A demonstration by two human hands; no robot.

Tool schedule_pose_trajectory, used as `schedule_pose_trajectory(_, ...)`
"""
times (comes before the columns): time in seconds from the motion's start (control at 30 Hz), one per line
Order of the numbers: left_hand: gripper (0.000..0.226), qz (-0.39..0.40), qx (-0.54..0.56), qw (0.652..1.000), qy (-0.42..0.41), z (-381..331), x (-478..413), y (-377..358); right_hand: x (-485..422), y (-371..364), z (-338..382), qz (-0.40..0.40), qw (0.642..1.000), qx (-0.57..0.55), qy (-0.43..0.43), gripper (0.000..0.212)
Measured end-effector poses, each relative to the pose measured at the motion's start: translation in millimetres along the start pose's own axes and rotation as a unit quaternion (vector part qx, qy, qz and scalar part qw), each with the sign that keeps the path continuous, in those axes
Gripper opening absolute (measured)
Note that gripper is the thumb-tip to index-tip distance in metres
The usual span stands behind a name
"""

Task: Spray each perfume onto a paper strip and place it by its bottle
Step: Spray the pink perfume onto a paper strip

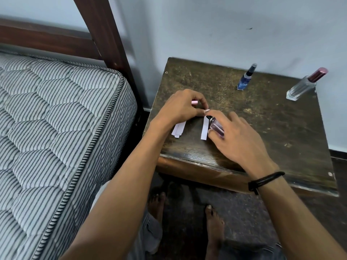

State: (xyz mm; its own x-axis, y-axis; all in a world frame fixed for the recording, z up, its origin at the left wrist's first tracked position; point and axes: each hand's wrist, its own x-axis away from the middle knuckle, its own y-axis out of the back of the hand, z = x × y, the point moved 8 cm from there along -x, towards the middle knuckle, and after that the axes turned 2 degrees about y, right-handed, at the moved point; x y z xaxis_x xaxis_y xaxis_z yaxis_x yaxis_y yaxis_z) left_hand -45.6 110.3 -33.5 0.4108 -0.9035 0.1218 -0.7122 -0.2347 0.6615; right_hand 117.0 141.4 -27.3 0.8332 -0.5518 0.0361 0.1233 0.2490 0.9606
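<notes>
On a worn dark wooden side table (262, 128), my right hand (236, 136) grips a small purple perfume bottle (216, 127), its black nozzle tilted toward the left. My left hand (180, 106) pinches the top of a white paper strip (204, 129) that hangs down right beside the nozzle. A pink cap (250, 102) also shows between the fingers of my left hand. Under my left wrist lies a small stack of spare white strips (178, 129). A blue perfume bottle (245, 77) stands at the back of the table. A clear bottle with a pink cap (305, 85) stands at the back right.
A striped mattress (56, 128) on a dark wooden bed frame (105, 34) sits close to the table's left side. A pale wall (225, 30) runs behind the table. My bare feet (214, 222) stand on a dark floor below the table's front edge.
</notes>
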Motion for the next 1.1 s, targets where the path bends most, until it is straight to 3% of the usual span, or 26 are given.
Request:
schedule_pose_trajectory(0.87,0.013,-0.003,0.007,1.000,0.008,-0.8,0.5,1.1,-3.6,-4.1,-0.3,0.000,0.999,0.020,0.044,0.041)
schedule_pose_trajectory(1.1,0.013,-0.006,0.005,1.000,0.003,-1.8,0.9,1.6,-4.2,-2.9,-4.7,0.005,0.999,-0.033,0.026,0.047)
